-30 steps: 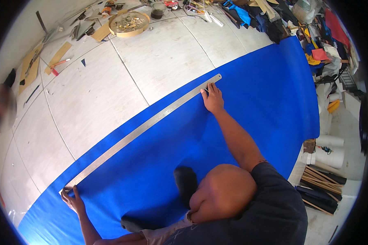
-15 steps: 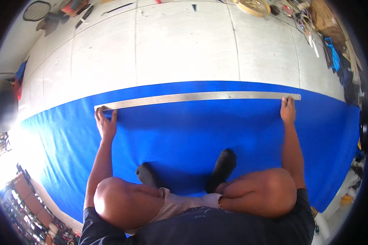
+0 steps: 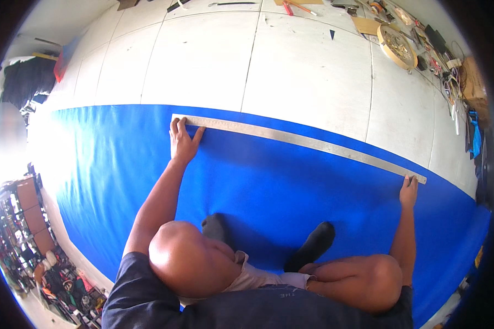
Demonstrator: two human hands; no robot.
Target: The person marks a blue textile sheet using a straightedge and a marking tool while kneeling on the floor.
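A long metal ruler point(image 3: 291, 137) lies flat on a wide blue sheet point(image 3: 280, 181), close to its far edge and roughly along it. The fingertips of my left hand point(image 3: 184, 143) press on the ruler's left end, with the thumb spread away at its near edge. Toward the other end, my right hand point(image 3: 408, 193) holds the ruler with its fingertips on top; the thumb is hardly visible. Both arms are stretched forward past my knees. My feet in dark socks point(image 3: 319, 241) rest on the sheet between the arms.
Pale floor tiles point(image 3: 307, 77) stretch beyond the sheet. A round wooden-rimmed tray point(image 3: 392, 52) stands at the far right among tools and scraps. Red-handled tools point(image 3: 288, 7) lie at the far edge. A rack crowded with small items point(image 3: 66, 274) stands at the lower left.
The whole view has turned and shifted, so the ruler now slopes down to the right in the picture. Both hands stay at its ends, and it keeps about the same place on the sheet.
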